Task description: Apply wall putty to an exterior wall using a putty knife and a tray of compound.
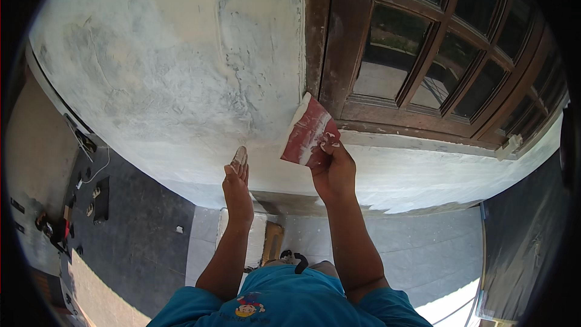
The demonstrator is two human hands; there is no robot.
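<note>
Head view, right hand: the right hand (pixel 331 169) grips a folded red sheet of sandpaper (pixel 308 132), thumb and fingers pinching its lower edge, white dust on the fingertips.
Head view, sandpaper: it sits pressed against the white plastered wall (pixel 181 72), just beside the lower left corner of the dark wooden window frame (pixel 339 42) and just above the pale sill ledge (pixel 423 145).
Head view, left hand: the left hand (pixel 238 175) is flat and empty, fingers together and stretched up, its tips touching or nearly touching the wall below the patchy grey area; I cannot tell which.
Risk, frame: the sheet's upper corner lies right at the wood, so a stroke drifting right would likely scuff the dark finish.
Risk, grip: the hold is only on one edge of the sheet; hard pressure could probably fold it or let it slip out.
Risk, dust: the work is overhead, close to the face, so loosened powder may well fall onto the person's blue shirt (pixel 284 303).
Risk, footing: a tan board-like object (pixel 272 241) and a white slab (pixel 257 236) lie on the floor near the person's feet and could trip a step.
Count, hands: two, both the person's own.
Count, sandpaper sheets: one.
Count, windows: one, with many small glass panes.
Count, floor clutter at left: several small dark items (pixel 91 200), too small to tell apart.
</note>
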